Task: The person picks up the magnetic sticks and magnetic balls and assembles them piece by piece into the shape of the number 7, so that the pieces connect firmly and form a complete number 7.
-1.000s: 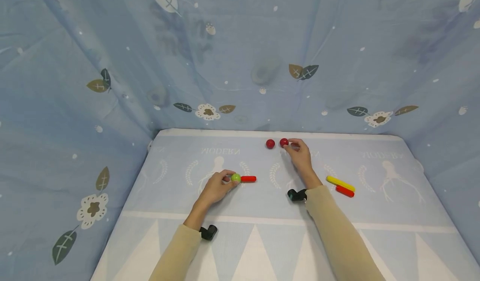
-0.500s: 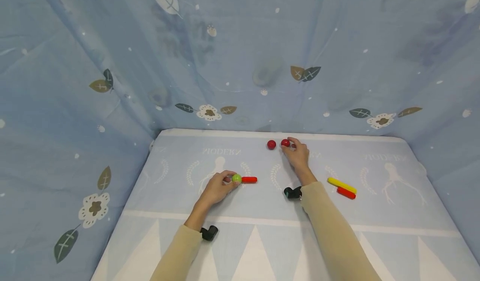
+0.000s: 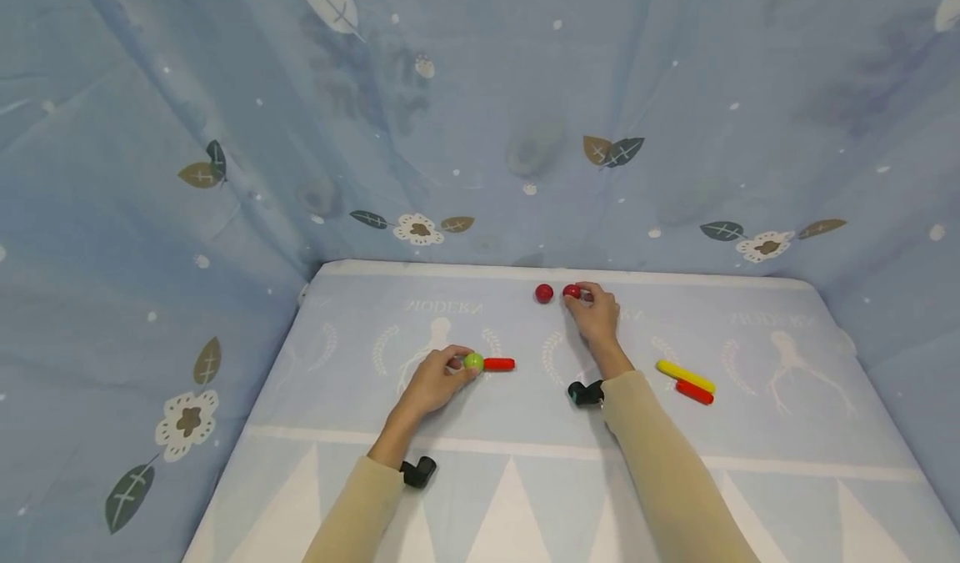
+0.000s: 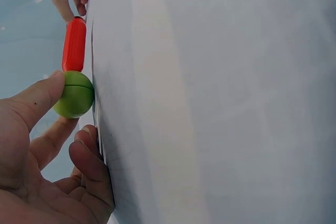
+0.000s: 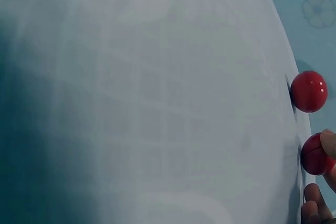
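Item: one green ball [image 3: 473, 363], with a thin seam round it, left of centre on the table [image 3: 525, 417]. Thumb and finger of the left hand [image 3: 435, 382] pinch it; that hand's remaining fingers are bent in below.

Item: one red stick [image 3: 500, 364], lying lengthwise with one end against the green ball, on the side toward the right hand [image 3: 597, 317].

Item: one red ball [image 3: 572, 291], near the table's far edge, gripped between right thumb and fingertips. A further bit of red shows among those fingers; too little of it to say what it is.

Item: a second red ball [image 3: 543, 294], glossy, just left of the gripped one, a narrow gap between them, no hand on it.

Item: one yellow stick [image 3: 686, 376], slanting, off to the right of the right forearm; close along its near side, a shorter red piece [image 3: 694, 392].

On the person: tan sleeves [image 3: 667, 463], and a black device [image 3: 420, 472] at each wrist.

Surroundings: pale blue tabletop printed with upside-down lettering, wreaths and white triangles; behind and at both sides, blue cloth [image 3: 480, 87] with flowers and leaves.
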A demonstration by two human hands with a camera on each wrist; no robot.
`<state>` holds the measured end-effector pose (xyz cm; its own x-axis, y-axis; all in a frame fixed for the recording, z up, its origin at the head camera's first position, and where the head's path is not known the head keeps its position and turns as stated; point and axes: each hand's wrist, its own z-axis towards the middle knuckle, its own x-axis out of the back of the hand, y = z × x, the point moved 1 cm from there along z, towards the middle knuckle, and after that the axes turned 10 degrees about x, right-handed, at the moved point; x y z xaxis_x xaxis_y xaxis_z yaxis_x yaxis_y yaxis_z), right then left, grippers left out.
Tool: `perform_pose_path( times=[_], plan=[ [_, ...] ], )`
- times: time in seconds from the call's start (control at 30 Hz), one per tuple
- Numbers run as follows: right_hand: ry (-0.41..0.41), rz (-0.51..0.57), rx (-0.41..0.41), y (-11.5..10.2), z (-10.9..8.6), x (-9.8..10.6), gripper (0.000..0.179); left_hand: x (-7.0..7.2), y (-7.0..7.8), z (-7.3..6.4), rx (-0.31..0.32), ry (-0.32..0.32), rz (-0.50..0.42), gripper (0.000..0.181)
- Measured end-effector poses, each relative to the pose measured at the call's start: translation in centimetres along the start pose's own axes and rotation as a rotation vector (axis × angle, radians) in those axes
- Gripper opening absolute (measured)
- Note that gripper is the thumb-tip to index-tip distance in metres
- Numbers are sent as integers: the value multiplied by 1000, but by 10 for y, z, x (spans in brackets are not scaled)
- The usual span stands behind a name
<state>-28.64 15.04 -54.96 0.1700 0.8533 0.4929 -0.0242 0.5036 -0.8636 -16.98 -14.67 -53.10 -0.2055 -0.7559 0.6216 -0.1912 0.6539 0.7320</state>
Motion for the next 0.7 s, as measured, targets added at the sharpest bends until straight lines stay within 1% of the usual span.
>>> perform_pose_path(
  times=[0.1,0.23,0.4,0.53,0.7],
  plan=[
    [16,10,1,0,-1,3,41,-1,1,0,-6,1,7,39],
    [48,58,-11,-1,-2,8,40,-3,2,1,-20,-3,16,39],
    [33,106,-43,-5,-7,12,41,-5,3,0,-13,-3,18,39],
    [10,159,-20,-13,-14,16,41,-5,1,0,-13,3,15,39],
    [-15,175,39,-24,-26,22,41,-4,-2,0,-15,14,10,38]
  ],
)
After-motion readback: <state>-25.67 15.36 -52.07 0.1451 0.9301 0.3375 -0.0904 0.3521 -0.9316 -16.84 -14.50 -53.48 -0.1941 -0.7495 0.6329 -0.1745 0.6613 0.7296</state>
